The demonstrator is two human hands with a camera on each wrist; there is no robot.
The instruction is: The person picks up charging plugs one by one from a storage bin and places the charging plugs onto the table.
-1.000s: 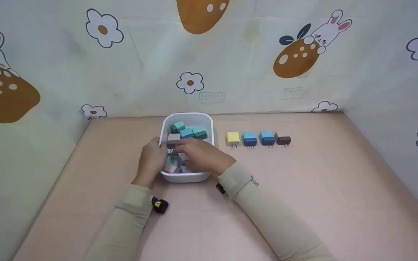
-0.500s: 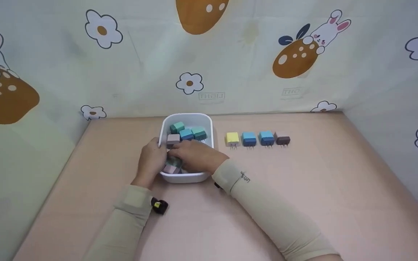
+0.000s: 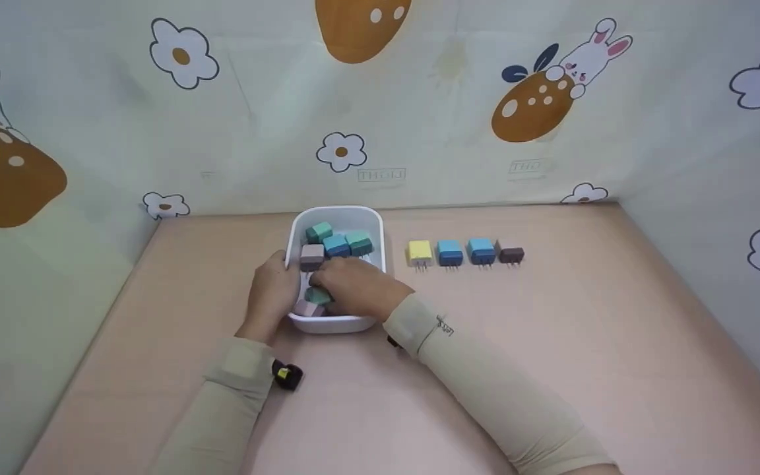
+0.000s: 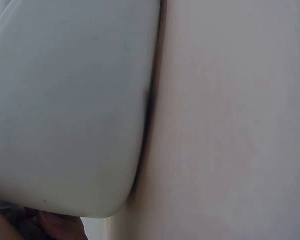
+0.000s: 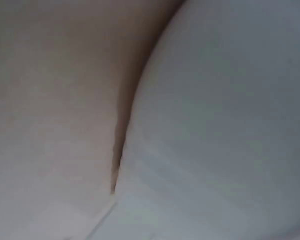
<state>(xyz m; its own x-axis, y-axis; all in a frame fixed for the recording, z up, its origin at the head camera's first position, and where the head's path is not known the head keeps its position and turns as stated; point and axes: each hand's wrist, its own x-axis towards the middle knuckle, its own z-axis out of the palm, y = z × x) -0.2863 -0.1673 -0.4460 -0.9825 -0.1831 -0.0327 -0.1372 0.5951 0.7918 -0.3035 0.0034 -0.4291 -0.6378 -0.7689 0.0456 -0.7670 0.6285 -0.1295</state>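
A white plastic bin [image 3: 331,325] stands on the table with several small coloured blocks in it. My left hand [image 3: 270,290] grips the bin's left rim. Inside the front half of the bin is my right hand [image 3: 359,287], fingers bent down beside a green block [image 3: 318,295]; I cannot tell what its hidden fingertips hold. A mauve block [image 3: 308,308] lies in the near left corner. Farther back sit another mauve block [image 3: 312,256], a blue block [image 3: 336,245] and two green ones. The bin's outer wall [image 4: 75,110] fills much of both wrist views.
Right of the bin, a row of pinned blocks lies on the pink tabletop [image 3: 551,330]: a yellow block [image 3: 419,253], two blue blocks and a dark brown block [image 3: 510,254]. A patterned cloth wall [image 3: 254,145] rises behind the table and along both sides.
My right hand has reached lower and slightly left into the bin, then stayed near the green block. My left hand keeps its grip on the rim. The row of blocks is unchanged.
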